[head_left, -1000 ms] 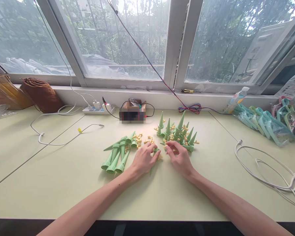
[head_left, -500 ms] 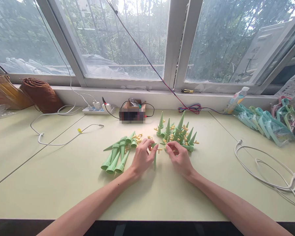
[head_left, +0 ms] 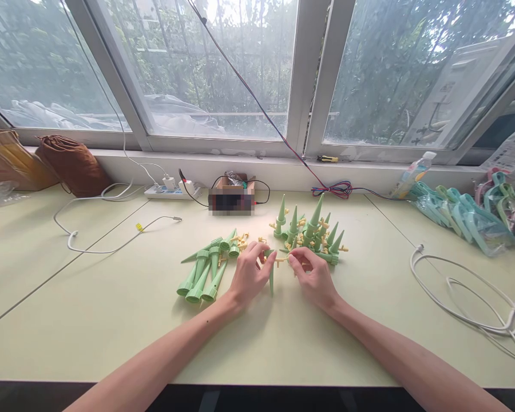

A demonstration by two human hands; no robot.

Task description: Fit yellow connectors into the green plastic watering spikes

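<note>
My left hand (head_left: 252, 270) is closed around a green plastic watering spike (head_left: 272, 280), whose point hangs downward. A small yellow valve (head_left: 280, 261) sticks out of the spike's side toward the right. The fingertips of my right hand (head_left: 309, 271) pinch at the outer end of this valve; the fingers partly hide what they grip. Left of my hands lies a pile of green spikes (head_left: 201, 269), with loose yellow valves (head_left: 241, 241) at its far right edge. Beyond my right hand, several spikes with yellow valves fitted (head_left: 312, 226) stand upright, points up, and some lie down.
At the back are a power strip (head_left: 171, 190), a small box (head_left: 238, 183) behind a blurred dark device (head_left: 230, 201), and a coiled red-black cable (head_left: 337, 190). White cables lie left and right (head_left: 467, 320). A bottle (head_left: 414, 173) and bagged teal clips (head_left: 463, 214) stand back right.
Almost nothing differs. The spike in my left hand has tilted very slightly, its point shifting a little to the right, and both hands keep their grip.
</note>
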